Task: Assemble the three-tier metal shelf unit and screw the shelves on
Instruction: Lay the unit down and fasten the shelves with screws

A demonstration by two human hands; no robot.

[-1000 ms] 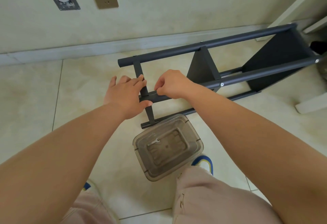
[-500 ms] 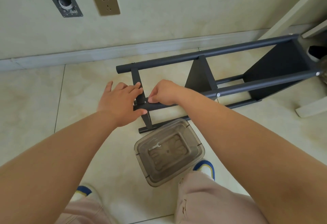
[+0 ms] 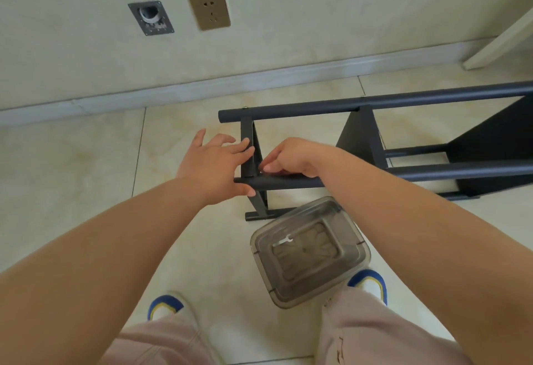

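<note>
Both forearms are reaching toward 12 o'clock over the dark grey metal shelf frame (image 3: 360, 139).
The left hand (image 3: 215, 164) is spreading, fingers touching the end shelf; the right hand (image 3: 291, 157) is pinching a small screw (image 3: 261, 172).

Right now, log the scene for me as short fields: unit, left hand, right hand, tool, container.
unit: dark shelf unit lying on its side on the floor tiles
left hand: left hand open, fingers against end shelf, thumb under front post
right hand: right hand pinching at the small screw on the post joint
tool: small wrench in container
container: clear plastic bin beside the unit
</note>
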